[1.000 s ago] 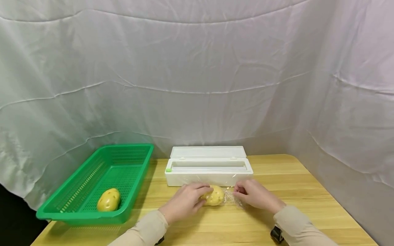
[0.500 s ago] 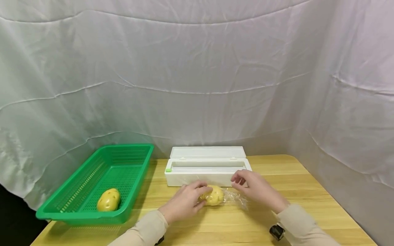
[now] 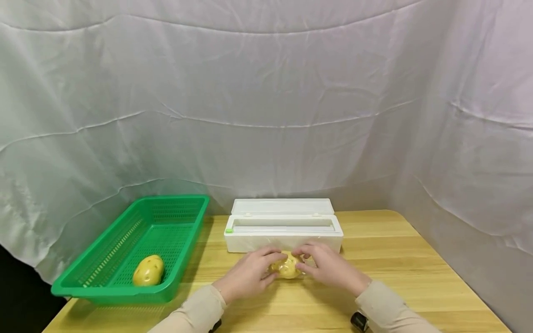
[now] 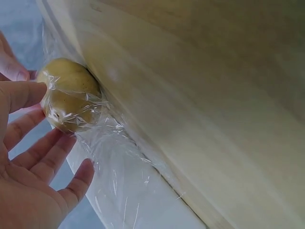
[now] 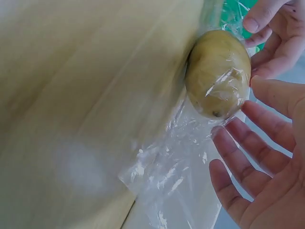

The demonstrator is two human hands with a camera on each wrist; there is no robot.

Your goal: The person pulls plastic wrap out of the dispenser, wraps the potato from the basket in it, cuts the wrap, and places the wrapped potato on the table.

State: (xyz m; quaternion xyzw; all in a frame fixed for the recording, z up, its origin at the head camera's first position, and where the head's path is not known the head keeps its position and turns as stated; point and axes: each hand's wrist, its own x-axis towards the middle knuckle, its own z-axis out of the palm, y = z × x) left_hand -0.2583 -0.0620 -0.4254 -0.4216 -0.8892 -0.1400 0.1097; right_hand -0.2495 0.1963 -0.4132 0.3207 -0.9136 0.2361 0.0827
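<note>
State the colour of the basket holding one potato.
Green; the basket shows best in the head view.

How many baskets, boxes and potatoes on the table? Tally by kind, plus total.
Green basket: 1
White box, lid open: 1
Potatoes: 2 (one in the basket, one between the left hand and right hand)
Total: 4
</note>
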